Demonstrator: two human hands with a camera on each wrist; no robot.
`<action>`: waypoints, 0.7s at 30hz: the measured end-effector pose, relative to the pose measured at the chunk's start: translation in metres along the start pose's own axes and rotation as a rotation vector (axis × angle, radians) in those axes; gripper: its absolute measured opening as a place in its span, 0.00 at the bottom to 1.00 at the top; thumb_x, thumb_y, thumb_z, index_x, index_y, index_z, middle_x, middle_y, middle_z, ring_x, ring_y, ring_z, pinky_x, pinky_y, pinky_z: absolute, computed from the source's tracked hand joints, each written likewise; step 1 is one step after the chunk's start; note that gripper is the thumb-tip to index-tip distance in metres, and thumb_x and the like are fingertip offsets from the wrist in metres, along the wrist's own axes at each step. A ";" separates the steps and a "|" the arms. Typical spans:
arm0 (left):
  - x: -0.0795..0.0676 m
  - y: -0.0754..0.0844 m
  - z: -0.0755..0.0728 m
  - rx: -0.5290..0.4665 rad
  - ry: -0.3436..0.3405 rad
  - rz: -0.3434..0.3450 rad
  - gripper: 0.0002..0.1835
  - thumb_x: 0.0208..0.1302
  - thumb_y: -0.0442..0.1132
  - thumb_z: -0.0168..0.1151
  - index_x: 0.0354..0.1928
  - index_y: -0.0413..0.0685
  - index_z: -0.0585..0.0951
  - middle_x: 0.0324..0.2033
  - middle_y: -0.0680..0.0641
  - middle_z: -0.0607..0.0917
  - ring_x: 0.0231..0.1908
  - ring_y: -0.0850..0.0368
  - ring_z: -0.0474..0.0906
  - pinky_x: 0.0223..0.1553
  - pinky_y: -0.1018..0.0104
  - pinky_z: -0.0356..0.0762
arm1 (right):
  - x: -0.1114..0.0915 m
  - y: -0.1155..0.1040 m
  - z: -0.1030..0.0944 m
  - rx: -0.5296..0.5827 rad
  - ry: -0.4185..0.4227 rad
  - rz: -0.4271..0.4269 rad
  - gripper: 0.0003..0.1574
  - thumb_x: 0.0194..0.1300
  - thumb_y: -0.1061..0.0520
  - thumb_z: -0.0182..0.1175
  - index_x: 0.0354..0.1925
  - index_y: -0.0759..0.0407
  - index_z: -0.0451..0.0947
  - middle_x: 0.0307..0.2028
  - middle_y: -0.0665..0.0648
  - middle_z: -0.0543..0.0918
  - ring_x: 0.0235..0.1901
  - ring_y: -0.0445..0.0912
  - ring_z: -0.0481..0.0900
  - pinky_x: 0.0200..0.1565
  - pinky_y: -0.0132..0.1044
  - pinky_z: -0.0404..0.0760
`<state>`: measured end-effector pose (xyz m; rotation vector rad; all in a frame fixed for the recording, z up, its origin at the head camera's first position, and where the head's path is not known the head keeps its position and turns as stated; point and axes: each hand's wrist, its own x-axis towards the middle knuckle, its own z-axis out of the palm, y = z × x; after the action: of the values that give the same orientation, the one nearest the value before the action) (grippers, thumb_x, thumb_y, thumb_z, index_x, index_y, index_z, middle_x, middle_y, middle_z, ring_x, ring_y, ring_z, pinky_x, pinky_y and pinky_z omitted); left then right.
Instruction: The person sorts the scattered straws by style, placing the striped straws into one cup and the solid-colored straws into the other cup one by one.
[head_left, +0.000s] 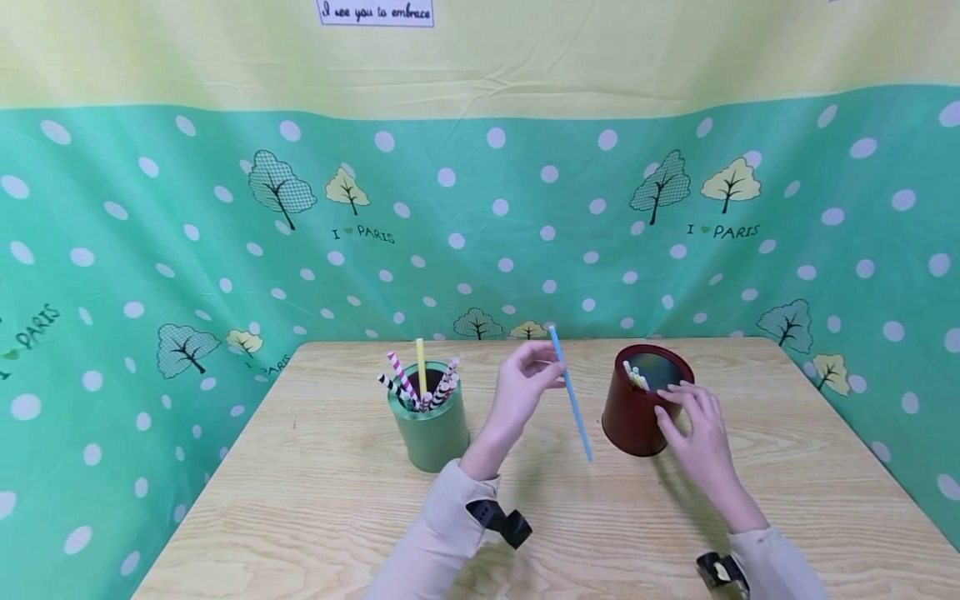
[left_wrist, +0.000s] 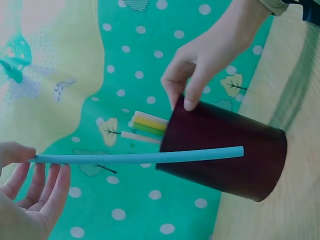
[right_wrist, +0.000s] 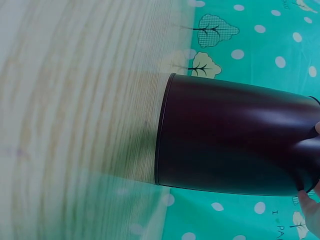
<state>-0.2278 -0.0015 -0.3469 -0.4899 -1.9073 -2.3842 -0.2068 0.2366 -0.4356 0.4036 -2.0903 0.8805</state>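
Between thumb and fingertips, my left hand (head_left: 519, 390) pinches a plain light-blue drinking straw (head_left: 574, 404) near its upper end. The straw slants in the air between two cylindrical containers, and in the left wrist view it passes in front of the dark red one (left_wrist: 230, 172). My right hand (head_left: 702, 437) grips the near right rim of this dark red container (head_left: 633, 429), thumb on the outside wall. Several yellow, green and pale straws (left_wrist: 148, 125) lean inside it and stick out past its rim.
A green container (head_left: 435, 442) stands on the left of the wooden table (head_left: 315, 500), holding several striped straws (head_left: 402, 375) and a yellow straw (head_left: 422, 367). Behind the table hangs a green polka-dot cloth (head_left: 495, 208). Black wrist bands with cameras sit at both sleeves.
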 end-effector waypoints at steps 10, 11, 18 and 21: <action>0.002 0.024 0.005 -0.052 0.027 0.112 0.14 0.53 0.23 0.55 0.43 0.26 0.72 0.34 0.41 0.78 0.30 0.61 0.76 0.38 0.59 0.78 | 0.000 0.000 0.001 -0.001 -0.004 0.007 0.17 0.42 0.74 0.62 0.36 0.69 0.76 0.40 0.66 0.74 0.48 0.60 0.65 0.54 0.20 0.52; 0.003 0.026 0.006 -0.056 0.030 0.124 0.14 0.53 0.23 0.56 0.43 0.25 0.71 0.34 0.40 0.78 0.31 0.61 0.76 0.38 0.59 0.78 | 0.000 0.000 0.001 -0.001 -0.003 0.007 0.17 0.42 0.74 0.62 0.36 0.69 0.76 0.40 0.66 0.74 0.48 0.60 0.65 0.55 0.20 0.52; 0.007 0.039 0.012 -0.075 0.035 0.197 0.14 0.53 0.23 0.56 0.42 0.25 0.71 0.33 0.39 0.79 0.31 0.61 0.77 0.39 0.59 0.77 | 0.000 0.000 0.001 -0.001 -0.001 0.003 0.18 0.41 0.74 0.62 0.36 0.69 0.76 0.40 0.66 0.74 0.48 0.60 0.65 0.55 0.20 0.52; 0.009 0.044 0.014 -0.084 0.032 0.232 0.13 0.53 0.24 0.57 0.42 0.25 0.72 0.33 0.38 0.79 0.31 0.61 0.78 0.41 0.55 0.76 | 0.000 0.000 0.001 0.001 0.004 -0.004 0.18 0.41 0.74 0.62 0.36 0.69 0.76 0.40 0.66 0.74 0.48 0.60 0.65 0.55 0.20 0.52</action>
<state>-0.2230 0.0033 -0.3006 -0.6350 -1.6421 -2.3137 -0.2071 0.2364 -0.4362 0.4064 -2.0845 0.8792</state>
